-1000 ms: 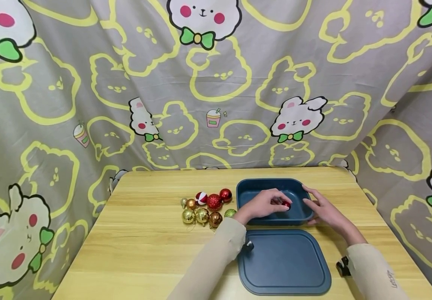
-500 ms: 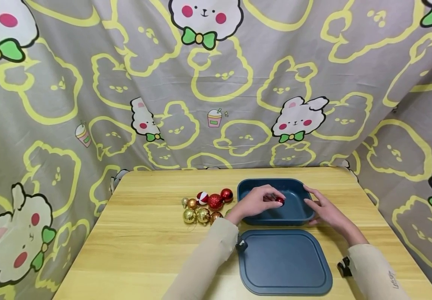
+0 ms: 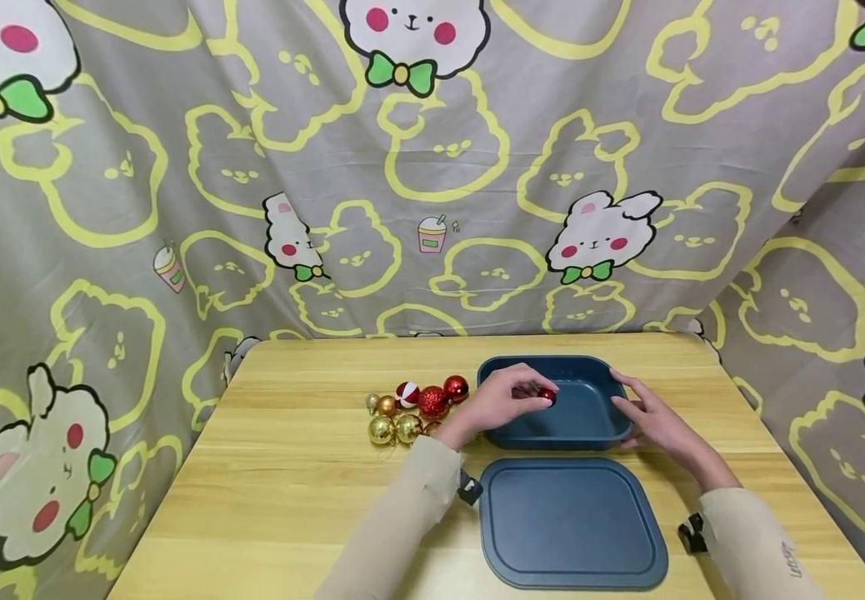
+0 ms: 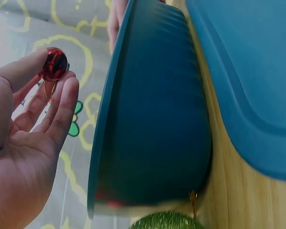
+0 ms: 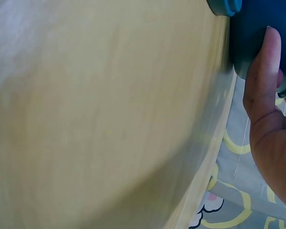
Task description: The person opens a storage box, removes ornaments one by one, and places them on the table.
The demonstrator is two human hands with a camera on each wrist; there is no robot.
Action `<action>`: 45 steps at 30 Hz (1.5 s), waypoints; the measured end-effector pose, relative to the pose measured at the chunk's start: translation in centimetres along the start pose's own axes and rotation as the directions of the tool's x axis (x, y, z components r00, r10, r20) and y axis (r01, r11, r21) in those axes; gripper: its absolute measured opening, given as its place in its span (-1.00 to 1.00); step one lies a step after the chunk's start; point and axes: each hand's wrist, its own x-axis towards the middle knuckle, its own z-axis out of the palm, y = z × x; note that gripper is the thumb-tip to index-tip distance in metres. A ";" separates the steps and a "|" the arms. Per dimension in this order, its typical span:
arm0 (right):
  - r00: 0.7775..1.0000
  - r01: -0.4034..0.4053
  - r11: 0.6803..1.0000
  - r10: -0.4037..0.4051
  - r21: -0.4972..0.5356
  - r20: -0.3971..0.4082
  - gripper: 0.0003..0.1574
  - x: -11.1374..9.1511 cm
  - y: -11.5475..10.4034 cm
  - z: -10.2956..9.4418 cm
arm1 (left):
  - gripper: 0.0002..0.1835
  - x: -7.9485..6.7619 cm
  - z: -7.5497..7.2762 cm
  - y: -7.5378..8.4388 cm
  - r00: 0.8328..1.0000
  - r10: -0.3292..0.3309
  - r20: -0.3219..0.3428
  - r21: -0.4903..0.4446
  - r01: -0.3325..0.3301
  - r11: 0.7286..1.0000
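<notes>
My left hand (image 3: 502, 400) pinches a small shiny red Christmas ball (image 3: 547, 396) between thumb and fingertips, over the left half of a dark blue box (image 3: 552, 444). In the left wrist view the red ball (image 4: 55, 64) shows its cap and a thin gold loop hanging below it. At the box's right end, my right hand (image 3: 656, 423) grips the wall near the rim; the right wrist view shows a finger (image 5: 266, 62) lying along the outer wall. The part of the box floor behind my left hand is hidden.
Left of the box lie several baubles: red (image 3: 433, 402), red-and-white (image 3: 407, 394), gold (image 3: 382, 430) and others. A glittery green bauble (image 4: 167, 221) sits close by the box's left end. In front of the box lies its flat blue lid (image 3: 573, 525). A patterned curtain (image 3: 477, 167) surrounds the table.
My left hand has moved left across the box with the red ball, its forearm now covering more of the baubles. My right hand has stayed at the box's right end.
</notes>
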 end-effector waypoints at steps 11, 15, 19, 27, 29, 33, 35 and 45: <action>1.000 0.004 1.000 -0.004 -0.002 0.000 -0.11 0.1 0.1 -0.1 | -0.72 -1.8 -1.7 -0.8 0.999 -0.002 -0.033 -0.018 0.001 1.000; 1.000 0.006 1.000 -0.006 -0.005 0.000 -0.11 0.1 0.2 -0.1 | -0.69 -2.4 -2.2 -0.9 0.999 -0.008 -0.039 0.003 0.009 1.000; 1.000 0.004 1.000 -0.004 0.001 0.003 -0.11 0.1 0.1 -0.1 | -0.70 -3.3 -2.8 -0.7 0.999 -0.018 -0.049 0.023 0.019 1.000; 1.000 0.012 1.000 -0.012 0.006 0.010 -0.11 0.1 0.0 -0.2 | -0.69 -4.9 -4.1 -0.8 0.995 -0.060 -0.076 -0.017 0.059 0.998; 1.000 0.010 1.000 -0.010 0.004 0.012 -0.11 0.2 0.0 -0.2 | -0.68 -5.5 -4.5 -1.0 0.994 -0.071 -0.081 -0.022 0.069 0.997; 1.000 0.008 1.000 -0.008 -0.002 0.013 -0.11 0.2 0.1 -0.1 | -0.68 -6.6 -5.2 -1.3 0.991 -0.086 -0.104 -0.028 0.084 0.996; 1.000 0.009 1.000 -0.009 0.000 0.015 -0.11 0.3 0.1 -0.1 | -0.68 -7.2 -5.6 -1.6 0.989 -0.089 -0.122 -0.023 0.087 0.996; 1.000 0.011 1.000 -0.011 -0.012 0.008 -0.12 0.2 0.0 -0.2 | -0.72 -9.8 -7.5 -2.5 0.971 -0.113 -0.209 0.021 0.120 0.993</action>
